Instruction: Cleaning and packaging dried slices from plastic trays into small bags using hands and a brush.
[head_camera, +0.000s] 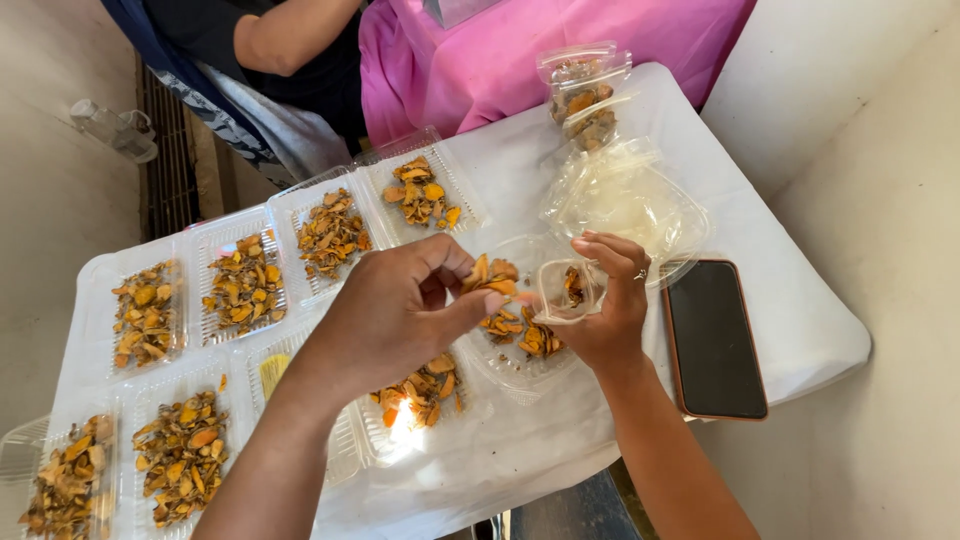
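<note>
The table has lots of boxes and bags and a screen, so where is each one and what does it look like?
Clear plastic trays: rows at the left, shallow rectangles holding orange-brown dried slices.
Small clear plastic bag: in the right hand, beside the left hand, a few slices inside.
Clear zip bags: far end, filled with slices.
Empty clear containers: stacked, mid-right.
Black phone: right edge, flat, dark screen, reddish rim.

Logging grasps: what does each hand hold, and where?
Left hand pinches dried orange slices at its fingertips; right hand grips a small clear cup around its side.
</note>
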